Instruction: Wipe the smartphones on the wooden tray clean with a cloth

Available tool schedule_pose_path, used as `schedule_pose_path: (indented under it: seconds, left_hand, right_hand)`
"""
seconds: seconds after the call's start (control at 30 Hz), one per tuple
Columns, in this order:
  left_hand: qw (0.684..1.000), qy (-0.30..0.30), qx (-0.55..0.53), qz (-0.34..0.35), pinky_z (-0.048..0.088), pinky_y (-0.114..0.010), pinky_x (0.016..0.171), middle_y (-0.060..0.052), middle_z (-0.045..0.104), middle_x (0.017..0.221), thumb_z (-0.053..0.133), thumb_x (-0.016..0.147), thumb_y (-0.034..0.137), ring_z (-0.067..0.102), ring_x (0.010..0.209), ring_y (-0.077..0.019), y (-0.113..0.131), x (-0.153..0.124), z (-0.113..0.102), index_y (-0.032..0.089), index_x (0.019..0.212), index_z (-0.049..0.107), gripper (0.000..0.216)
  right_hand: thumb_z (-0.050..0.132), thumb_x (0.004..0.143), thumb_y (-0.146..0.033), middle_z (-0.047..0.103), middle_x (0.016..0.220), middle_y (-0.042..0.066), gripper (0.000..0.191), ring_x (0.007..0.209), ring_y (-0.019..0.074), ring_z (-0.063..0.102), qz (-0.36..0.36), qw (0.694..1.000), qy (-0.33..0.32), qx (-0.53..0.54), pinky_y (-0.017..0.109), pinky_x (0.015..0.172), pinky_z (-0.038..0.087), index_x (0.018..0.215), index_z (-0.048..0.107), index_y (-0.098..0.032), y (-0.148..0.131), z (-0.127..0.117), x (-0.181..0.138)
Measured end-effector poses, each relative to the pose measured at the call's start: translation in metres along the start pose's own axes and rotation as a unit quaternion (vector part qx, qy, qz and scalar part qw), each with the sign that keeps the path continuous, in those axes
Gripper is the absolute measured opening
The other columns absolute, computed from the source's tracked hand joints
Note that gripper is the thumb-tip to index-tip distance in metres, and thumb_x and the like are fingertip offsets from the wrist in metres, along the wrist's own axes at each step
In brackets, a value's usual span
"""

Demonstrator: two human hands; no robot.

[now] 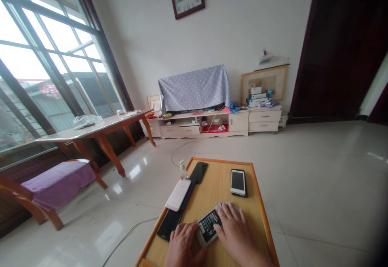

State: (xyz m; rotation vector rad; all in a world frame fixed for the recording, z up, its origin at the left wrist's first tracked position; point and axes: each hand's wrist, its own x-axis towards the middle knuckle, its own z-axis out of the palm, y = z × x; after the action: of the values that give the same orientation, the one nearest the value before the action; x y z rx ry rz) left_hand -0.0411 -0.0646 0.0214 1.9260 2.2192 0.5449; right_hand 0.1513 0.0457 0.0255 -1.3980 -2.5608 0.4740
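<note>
Both my hands are on a flat grey phone battery [208,223] with a black printed label, on a low wooden table [218,186]. My left hand [183,246] grips its lower left end, and my right hand [233,228] lies over its right part with the fingers spread. Above my right hand, a white-fronted smartphone [238,183] lies face up. To the left are a black smartphone [198,172], a pale pink power bank [178,194] and a long black phone [169,225]. A small pump bottle [183,168] stands at the table's far left corner.
A cable [127,234] runs across the glossy tiled floor beside the low table. Farther off stand a long wooden table [97,129] by the window, a purple-cushioned bench [57,184], and a low cream cabinet [194,123] under a dotted cloth.
</note>
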Motion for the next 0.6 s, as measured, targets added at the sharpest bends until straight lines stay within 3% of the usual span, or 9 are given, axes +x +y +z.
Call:
schedule_pose_path:
  seconds: [0.17,0.43,0.6]
  left_hand:
    - [1.0,0.014,0.005,-0.003,0.042,-0.043,0.104,-0.004,0.066,0.134,0.071,0.07,0.029,0.055,0.124,-0.0277,0.004,-0.003,0.004,0.031,0.13,0.06,0.06]
    - [0.999,0.038,0.02,0.015,0.042,-0.042,0.103,-0.004,0.066,0.131,0.07,0.079,0.036,0.055,0.125,-0.0257,0.002,-0.002,0.011,0.03,0.13,0.059,0.052]
    - [0.998,0.049,0.031,0.029,0.042,-0.043,0.104,-0.004,0.066,0.132,0.07,0.082,0.038,0.055,0.124,-0.0256,0.003,-0.003,0.015,0.029,0.13,0.058,0.051]
  right_hand:
    - [0.048,0.095,-0.043,0.042,0.157,0.015,0.063,0.15,0.0341,0.029,0.008,1.0,0.008,0.015,0.056,0.124,0.011,0.151,0.047,-0.015,0.006,0.007,-0.002]
    - [0.049,0.095,-0.045,0.037,0.16,0.017,0.067,0.151,0.0334,0.027,0.011,0.999,-0.006,0.049,0.047,0.125,0.012,0.151,0.045,-0.008,0.014,0.009,-0.048]
    - [0.049,0.097,-0.041,0.051,0.152,0.016,0.052,0.146,0.0303,0.038,-0.051,0.993,-0.003,0.102,0.042,0.124,0.018,0.138,0.06,-0.012,-0.001,0.005,-0.071]
